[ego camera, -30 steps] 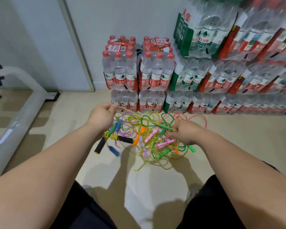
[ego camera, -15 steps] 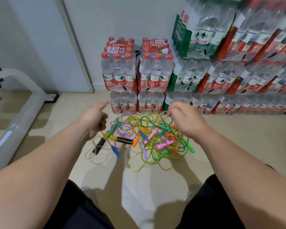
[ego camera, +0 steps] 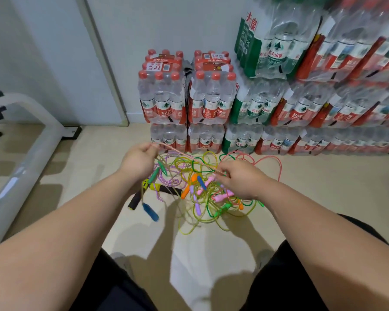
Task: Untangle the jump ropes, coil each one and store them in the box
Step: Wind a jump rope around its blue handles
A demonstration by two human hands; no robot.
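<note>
While poised over the tangled jump ropes [ego camera: 198, 189], pinching one pink cord [ego camera: 189, 158] taut between left hand [ego camera: 138, 161] and right hand [ego camera: 238, 180] (well apart).

Left hand [ego camera: 139, 161], right hand [ego camera: 238, 180] pinch rope [ego camera: 186, 156] (taut).

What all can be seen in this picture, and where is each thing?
jump ropes: several, count unclear; yellow, green, purple, pink; tangled pile on the floor
pink rope strand: one; pink; stretched between both hands above the pile
water bottle packs: many; red and green labels; stacked against the wall
metal frame: one; white; on the floor at left
left hand: one; pinches the strand's left end
right hand: one; pinches the strand at right
</note>
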